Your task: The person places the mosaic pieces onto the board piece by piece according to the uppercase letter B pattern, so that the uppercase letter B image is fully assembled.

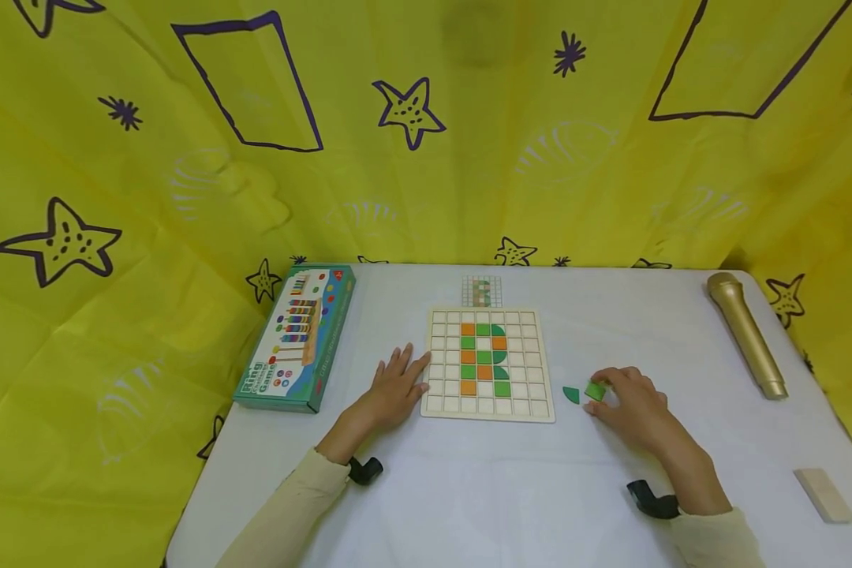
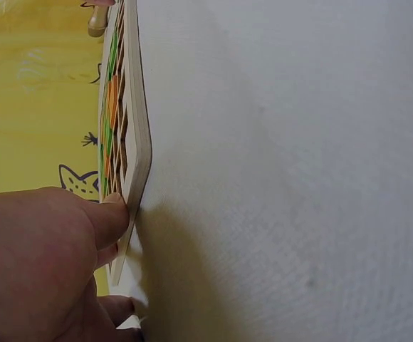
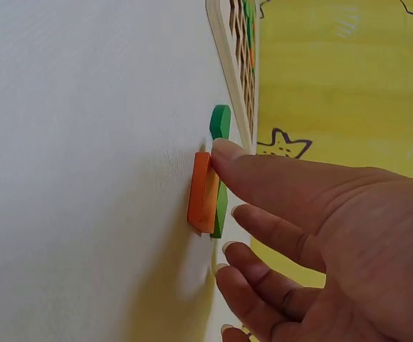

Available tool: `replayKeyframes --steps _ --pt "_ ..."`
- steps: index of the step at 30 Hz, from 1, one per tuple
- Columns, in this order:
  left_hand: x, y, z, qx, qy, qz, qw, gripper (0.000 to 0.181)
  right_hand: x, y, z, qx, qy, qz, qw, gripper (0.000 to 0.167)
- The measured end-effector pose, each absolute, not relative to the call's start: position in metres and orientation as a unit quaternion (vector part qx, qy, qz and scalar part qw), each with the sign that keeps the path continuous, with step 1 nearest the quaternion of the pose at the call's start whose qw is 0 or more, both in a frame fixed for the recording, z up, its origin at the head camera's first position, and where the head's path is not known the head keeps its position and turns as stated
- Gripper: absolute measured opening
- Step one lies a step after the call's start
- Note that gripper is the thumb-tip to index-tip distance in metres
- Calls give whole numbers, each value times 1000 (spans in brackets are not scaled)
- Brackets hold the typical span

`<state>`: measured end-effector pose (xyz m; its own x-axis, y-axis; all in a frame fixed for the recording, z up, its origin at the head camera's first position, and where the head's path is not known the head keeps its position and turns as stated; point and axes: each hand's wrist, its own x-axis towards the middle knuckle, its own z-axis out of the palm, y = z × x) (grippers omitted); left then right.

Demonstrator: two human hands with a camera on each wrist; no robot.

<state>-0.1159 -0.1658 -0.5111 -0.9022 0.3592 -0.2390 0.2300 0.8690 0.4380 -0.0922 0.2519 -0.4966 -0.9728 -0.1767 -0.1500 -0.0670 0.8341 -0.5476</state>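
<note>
A pale wooden grid board [image 1: 486, 416] lies mid-table, with orange and green tiles forming an R-like shape. My left hand [image 1: 396, 386] rests at its left edge with fingers extended, and the thumb touches the rim in the left wrist view. Right of the board, my right hand [image 1: 635, 406] bends its thumb and forefinger around a green square tile [image 1: 595, 391]. A green quarter-round tile [image 1: 571, 394] lies beside it. In the right wrist view, the thumb touches or overlaps an orange tile [image 3: 200, 189]; whether the fingers grip it or the green tile is unclear.
Behind the board lies a small pattern card [image 1: 482, 292]. A boxed ring game [image 1: 296, 339] stands at the left. On the right are a gold microphone [image 1: 749, 338] and a pale wooden block [image 1: 825, 495]. A yellow patterned curtain [image 1: 468, 181] hangs behind the white table.
</note>
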Motion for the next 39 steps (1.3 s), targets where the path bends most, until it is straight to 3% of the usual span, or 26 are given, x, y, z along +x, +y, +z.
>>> replayKeyframes --steps 12,24,39 --pt "-117 -167 -514 154 954 204 159 60 -87 267 -493 -52 943 -302 133 58" --pt "-116 -167 -512 156 953 208 157 60 -98 255 -501 -46 945 -313 83 29" --pt "-116 -166 -513 155 953 205 161 60 -112 251 -501 -44 935 -330 122 34"
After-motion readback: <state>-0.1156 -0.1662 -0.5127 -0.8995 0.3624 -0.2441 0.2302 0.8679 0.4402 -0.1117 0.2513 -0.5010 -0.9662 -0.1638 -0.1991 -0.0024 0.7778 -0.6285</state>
